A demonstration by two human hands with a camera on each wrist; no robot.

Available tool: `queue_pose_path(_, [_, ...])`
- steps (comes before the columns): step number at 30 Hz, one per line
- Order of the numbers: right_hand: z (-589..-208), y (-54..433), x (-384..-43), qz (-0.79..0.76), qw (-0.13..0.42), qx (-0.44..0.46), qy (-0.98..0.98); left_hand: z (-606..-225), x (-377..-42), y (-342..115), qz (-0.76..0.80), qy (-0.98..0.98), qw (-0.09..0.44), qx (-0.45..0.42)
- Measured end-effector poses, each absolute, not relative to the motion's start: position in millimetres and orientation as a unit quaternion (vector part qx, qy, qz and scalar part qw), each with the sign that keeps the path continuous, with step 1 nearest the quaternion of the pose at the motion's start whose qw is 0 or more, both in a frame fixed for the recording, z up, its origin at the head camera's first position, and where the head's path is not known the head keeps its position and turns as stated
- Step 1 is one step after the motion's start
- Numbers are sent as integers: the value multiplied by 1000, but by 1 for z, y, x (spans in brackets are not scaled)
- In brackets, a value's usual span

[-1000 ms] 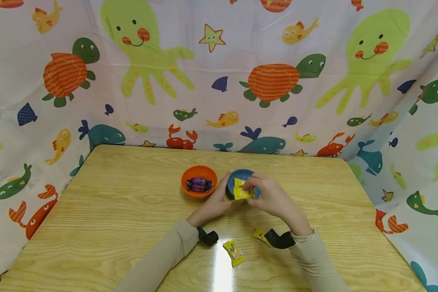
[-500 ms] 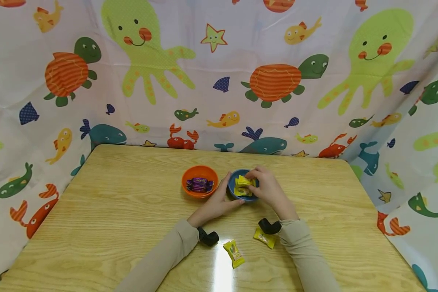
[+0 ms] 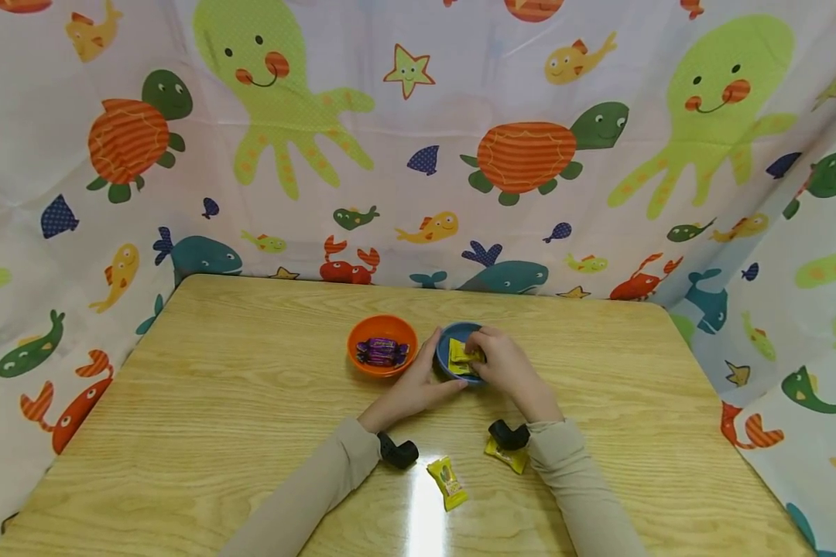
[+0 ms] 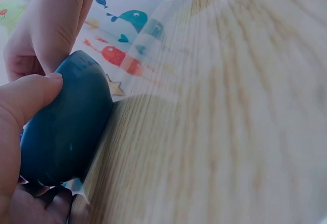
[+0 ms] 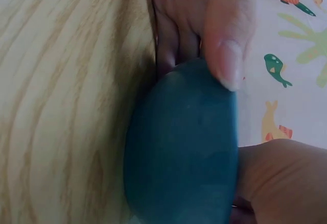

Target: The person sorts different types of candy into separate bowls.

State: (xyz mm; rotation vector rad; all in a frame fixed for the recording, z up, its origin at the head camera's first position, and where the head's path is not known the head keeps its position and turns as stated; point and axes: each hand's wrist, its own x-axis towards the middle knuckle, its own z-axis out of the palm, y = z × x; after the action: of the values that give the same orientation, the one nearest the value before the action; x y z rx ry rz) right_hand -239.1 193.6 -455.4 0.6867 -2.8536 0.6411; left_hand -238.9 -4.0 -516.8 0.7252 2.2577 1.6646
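Note:
My left hand (image 3: 412, 393) holds the blue bowl (image 3: 446, 334) from its left side, thumb at the near rim and fingers along the far left wall. In the left wrist view the thumb lies on the wall of the bowl (image 4: 66, 127). My right hand (image 3: 512, 371) reaches into the bowl from the right, its curled fingertips on a yellow-wrapped candy (image 3: 457, 352). Other yellow candy lies under it, partly covered by the fingers. From the right wrist, the bowl wall (image 5: 179, 147) hides the right fingertips.
An orange bowl (image 3: 364, 328) with purple-wrapped candies (image 3: 382, 352) stands just left of the blue one. Nearer on the wooden table (image 3: 251, 402) lie two yellow candies, one (image 3: 447, 483) in front and another (image 3: 507, 456) partly under the right wrist's black camera mount (image 3: 508, 435). A patterned curtain (image 3: 390, 155) hangs behind.
My right hand has brought yellow candy down into the blue bowl, its fingers now lower inside and its forearm shifted left. My left hand stays at the bowl.

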Motion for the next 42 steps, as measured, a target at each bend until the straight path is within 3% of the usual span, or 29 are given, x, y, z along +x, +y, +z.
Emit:
queue_pose_path(24, [-450, 194, -234, 213, 58, 224, -949, -516, -239, -4, 569, 774, 121, 248])
queue_pose_path(36, [-419, 206, -202, 277, 102, 249, -923, -518, -239, -3, 574, 769, 117, 256])
queue_pose_path(42, [-413, 219, -177, 286, 98, 253, -919, -520, -240, -3, 570, 775, 115, 248])
